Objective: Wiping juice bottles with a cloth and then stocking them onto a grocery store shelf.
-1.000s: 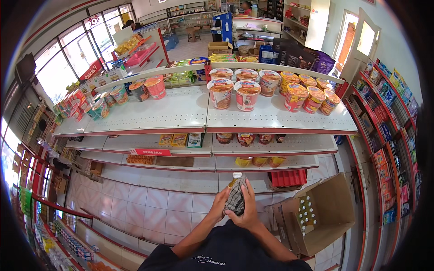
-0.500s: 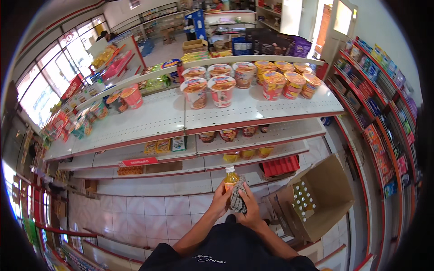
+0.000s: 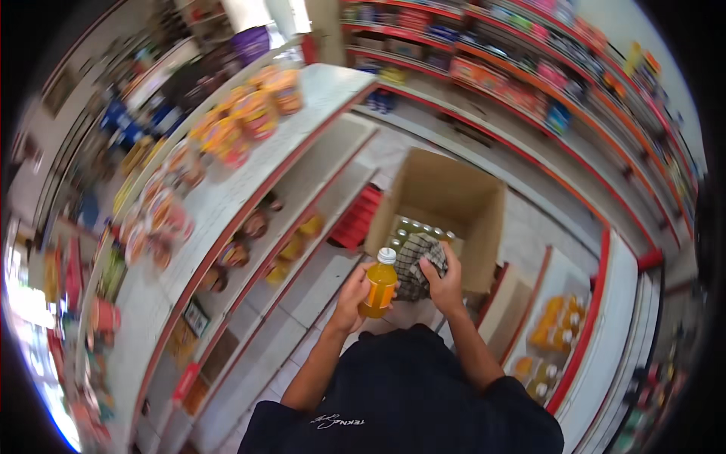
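Observation:
My left hand (image 3: 350, 300) is closed around a small bottle of orange-yellow drink (image 3: 380, 286), held upright with its white cap on top. To its right, my right hand (image 3: 445, 278) grips a bunched checkered cloth (image 3: 417, 261), which hangs beside the bottle with a small gap between them. Beyond the cloth stands an open cardboard box (image 3: 458, 181) with several white-capped bottles (image 3: 414, 227) inside. The cloth hides part of the box's near side and some of those bottles.
On the left runs a white shelf unit (image 3: 219, 219) with instant noodle cups (image 3: 257, 113) on top. A red tray (image 3: 357, 219) lies by its lower shelf. Stocked wall shelves (image 3: 514, 98) stand at the back right. Orange bottles (image 3: 556, 325) sit on a low shelf at right.
My view has turned to the right, so the cardboard box now lies just ahead of my hands. The cloth has come away from the bottle's side, in my right hand.

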{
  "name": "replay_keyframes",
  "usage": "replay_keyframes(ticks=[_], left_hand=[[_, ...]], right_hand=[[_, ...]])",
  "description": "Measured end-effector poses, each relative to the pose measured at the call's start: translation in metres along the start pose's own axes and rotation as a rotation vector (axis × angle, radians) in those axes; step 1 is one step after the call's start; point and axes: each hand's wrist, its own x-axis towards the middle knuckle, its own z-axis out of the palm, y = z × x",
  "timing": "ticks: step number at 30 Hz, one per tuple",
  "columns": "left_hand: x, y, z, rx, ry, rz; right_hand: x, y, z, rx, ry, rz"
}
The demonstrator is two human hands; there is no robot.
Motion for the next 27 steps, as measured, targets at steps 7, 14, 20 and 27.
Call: replay_keyframes(ticks=[7,14,20,27], left_hand=[[0.079,-0.051,0.045,0.352,-0.34,-0.208],[0.141,-0.101,0.099,0.545,-0.914,-0.568],[0.147,-0.166,0.181,0.514,-1.173,-0.783],[0.102,-0.209,0.276,0.155,-1.622,-1.214]], right_hand=[[0.0,-0.032,-0.109,-0.088,0.072,-0.126],[-0.055,-0.049,-0.19,-0.278,0.14,-0.088],[-0.132,-0.088,-0.223,-0.556,0.568,0.134],[-0.211,-0.139,-0.204,-0.594,1.04,0.289]])
